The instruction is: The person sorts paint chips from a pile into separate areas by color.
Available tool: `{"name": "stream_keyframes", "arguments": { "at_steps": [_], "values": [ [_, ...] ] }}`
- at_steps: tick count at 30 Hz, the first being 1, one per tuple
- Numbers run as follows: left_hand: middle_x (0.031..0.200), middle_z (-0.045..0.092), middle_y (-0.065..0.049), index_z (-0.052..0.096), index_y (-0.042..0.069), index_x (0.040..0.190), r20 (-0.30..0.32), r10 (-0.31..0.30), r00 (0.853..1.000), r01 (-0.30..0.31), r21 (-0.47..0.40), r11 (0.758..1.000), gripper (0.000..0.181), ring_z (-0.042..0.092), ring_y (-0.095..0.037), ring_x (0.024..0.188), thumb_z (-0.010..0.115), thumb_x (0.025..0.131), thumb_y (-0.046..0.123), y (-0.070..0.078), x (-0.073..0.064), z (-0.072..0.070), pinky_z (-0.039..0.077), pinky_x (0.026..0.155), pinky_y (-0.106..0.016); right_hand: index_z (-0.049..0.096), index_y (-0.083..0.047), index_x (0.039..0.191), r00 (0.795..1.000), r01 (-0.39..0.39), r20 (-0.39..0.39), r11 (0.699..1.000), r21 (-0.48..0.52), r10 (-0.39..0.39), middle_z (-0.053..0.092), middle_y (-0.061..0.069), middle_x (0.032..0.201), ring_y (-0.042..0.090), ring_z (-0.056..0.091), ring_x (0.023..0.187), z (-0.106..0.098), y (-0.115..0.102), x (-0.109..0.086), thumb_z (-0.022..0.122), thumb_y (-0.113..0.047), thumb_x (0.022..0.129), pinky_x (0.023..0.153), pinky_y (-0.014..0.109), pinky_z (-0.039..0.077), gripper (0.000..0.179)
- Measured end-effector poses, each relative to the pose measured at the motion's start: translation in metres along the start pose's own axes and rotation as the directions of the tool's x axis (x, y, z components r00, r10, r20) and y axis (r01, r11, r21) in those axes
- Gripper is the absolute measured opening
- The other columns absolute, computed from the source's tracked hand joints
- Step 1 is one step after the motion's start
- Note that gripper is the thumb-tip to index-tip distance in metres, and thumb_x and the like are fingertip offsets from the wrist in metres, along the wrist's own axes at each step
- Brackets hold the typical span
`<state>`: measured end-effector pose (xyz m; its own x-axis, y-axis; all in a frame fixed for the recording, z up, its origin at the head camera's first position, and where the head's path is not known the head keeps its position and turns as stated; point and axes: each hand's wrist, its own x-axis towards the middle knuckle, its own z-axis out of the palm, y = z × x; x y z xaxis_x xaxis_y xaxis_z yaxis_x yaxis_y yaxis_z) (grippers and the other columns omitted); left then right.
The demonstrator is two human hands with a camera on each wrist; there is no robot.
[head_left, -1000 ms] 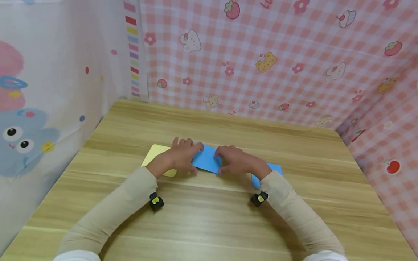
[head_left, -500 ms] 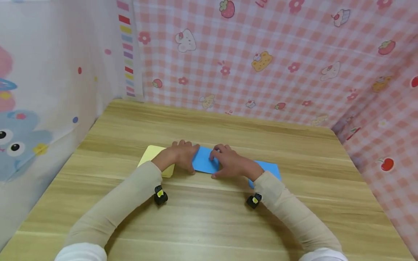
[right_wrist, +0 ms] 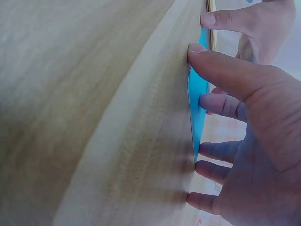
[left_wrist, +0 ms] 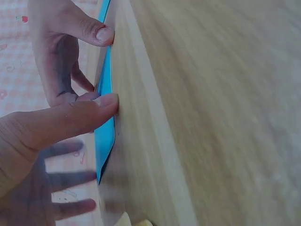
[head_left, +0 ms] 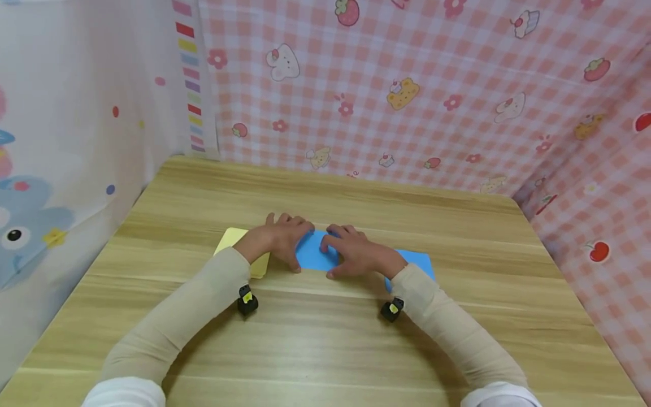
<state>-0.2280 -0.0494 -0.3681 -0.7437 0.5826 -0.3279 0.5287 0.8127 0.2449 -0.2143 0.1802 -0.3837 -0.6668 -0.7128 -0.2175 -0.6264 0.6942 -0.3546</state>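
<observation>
A blue sheet of paper or thin card lies mid-table between the two hands. My left hand is at its left end, fingers spread, thumb on the near edge. From the right, my right hand reaches over the other end, with a bent forefinger on its surface and the thumb at the near edge. A dark gap shows under one corner of the blue sheet in the left wrist view. Under the left wrist lies a yellow sheet, partly hidden. Another blue sheet is partly covered by the right wrist.
The wooden table reaches back to a pink checked cloth. A white printed cloth hangs along the left side. Black wrist cameras sit below both wrists, close over the tabletop.
The right hand has shifted left, its forefinger now further over the middle blue sheet. The left hand has stayed near its left end, with small finger movements. The head view has turned slightly.
</observation>
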Motion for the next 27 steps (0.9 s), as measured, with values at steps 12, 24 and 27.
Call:
{"name": "stream_keyframes", "arguments": {
  "at_steps": [12, 24, 27],
  "values": [
    [0.151, 0.043, -0.013, 0.046, 0.02, 0.14, -0.039, 0.064, 0.997, -0.065, -0.02, 0.998, 0.076, 0.033, -0.04, 0.138, 0.084, 0.08, 0.046, -0.002, 0.001, 0.004, 0.011, 0.113, -0.073, 0.054, -0.019, 0.118, 1.0, -0.024, 0.01, 1.0, 0.003, 0.024, 0.032, 0.017, 0.154, 0.04, 0.029, 0.139, -0.001, 0.0, 0.001, 0.078, -0.038, 0.089, 0.107, 0.063, 0.03, 0.043],
    [0.134, 0.049, -0.015, 0.047, 0.016, 0.132, -0.066, 0.085, 0.994, -0.085, -0.001, 0.996, 0.072, 0.041, -0.037, 0.125, 0.085, 0.077, 0.042, 0.002, 0.002, 0.008, 0.014, 0.114, -0.069, 0.05, -0.013, 0.123, 0.999, -0.032, -0.012, 0.999, -0.01, 0.032, 0.039, 0.014, 0.148, 0.035, 0.037, 0.128, -0.001, -0.004, 0.004, 0.082, -0.036, 0.086, 0.099, 0.056, 0.037, 0.054],
    [0.129, 0.05, -0.015, 0.048, 0.014, 0.13, -0.079, 0.1, 0.992, -0.101, -0.005, 0.995, 0.07, 0.043, -0.037, 0.121, 0.084, 0.076, 0.04, 0.002, 0.002, 0.01, 0.015, 0.114, -0.069, 0.048, -0.012, 0.126, 0.999, -0.025, -0.027, 1.0, -0.007, 0.025, 0.042, 0.014, 0.145, 0.033, 0.041, 0.123, 0.0, -0.004, 0.004, 0.083, -0.034, 0.085, 0.096, 0.053, 0.038, 0.058]
  ]
}}
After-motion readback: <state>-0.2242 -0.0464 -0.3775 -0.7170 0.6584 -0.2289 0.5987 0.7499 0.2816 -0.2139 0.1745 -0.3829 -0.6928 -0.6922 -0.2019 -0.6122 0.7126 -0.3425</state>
